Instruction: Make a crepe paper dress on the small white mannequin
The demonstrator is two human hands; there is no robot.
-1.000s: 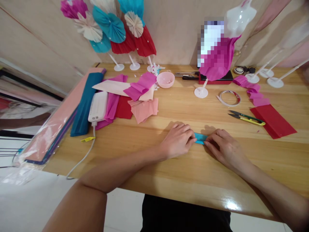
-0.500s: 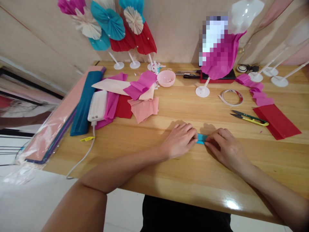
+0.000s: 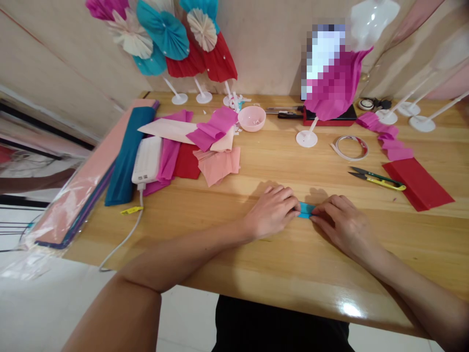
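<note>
A narrow folded strip of blue crepe paper (image 3: 306,210) lies low over the wooden table (image 3: 227,259), in front of me. My left hand (image 3: 274,211) pinches its left end, fingers curled together. At the right end, my right hand (image 3: 341,222) grips the strip between thumb and fingers. Only the short middle stretch of blue paper shows; both ends are hidden under my fingers. To the right of my right hand lie yellow-handled thread snips (image 3: 381,181) and a folded red paper piece (image 3: 419,185).
Crepe paper pieces (image 3: 216,166), a white power bank (image 3: 147,159) with a cable and a teal roll (image 3: 129,156) lie left. A pink bowl (image 3: 252,119), a magenta-dressed stand (image 3: 307,139) and a tape loop (image 3: 351,148) sit farther back. Paper-dressed mini forms (image 3: 164,36) stand behind.
The hands and the blue strip keep almost the same position and hold. The whole view has shifted very slightly to the left.
</note>
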